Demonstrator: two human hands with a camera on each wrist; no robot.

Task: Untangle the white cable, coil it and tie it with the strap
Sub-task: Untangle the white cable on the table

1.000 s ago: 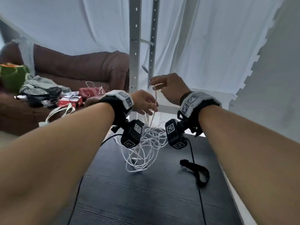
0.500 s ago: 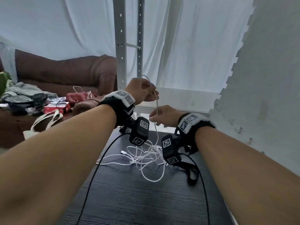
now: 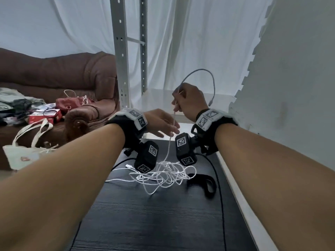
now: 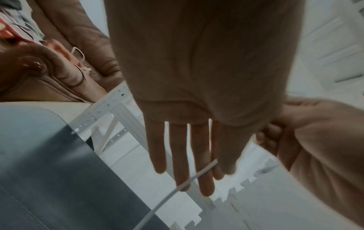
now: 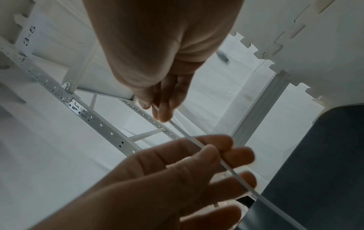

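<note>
Fingers of our right hand [image 3: 190, 101] pinch the white cable [image 3: 164, 175] high, so its free end arcs clear toward one o'clock; our left hand [image 3: 161, 125], fingers straight, lets the strand slide. Tangle rests on the table [image 3: 154, 223], with the strap [image 3: 204, 182] at its three o'clock.

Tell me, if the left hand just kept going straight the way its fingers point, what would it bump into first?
Probably the white cable: it already crosses the straight fingers of the left hand. Beyond that seems to be the metal shelf frame, though depth is unclear.
</note>
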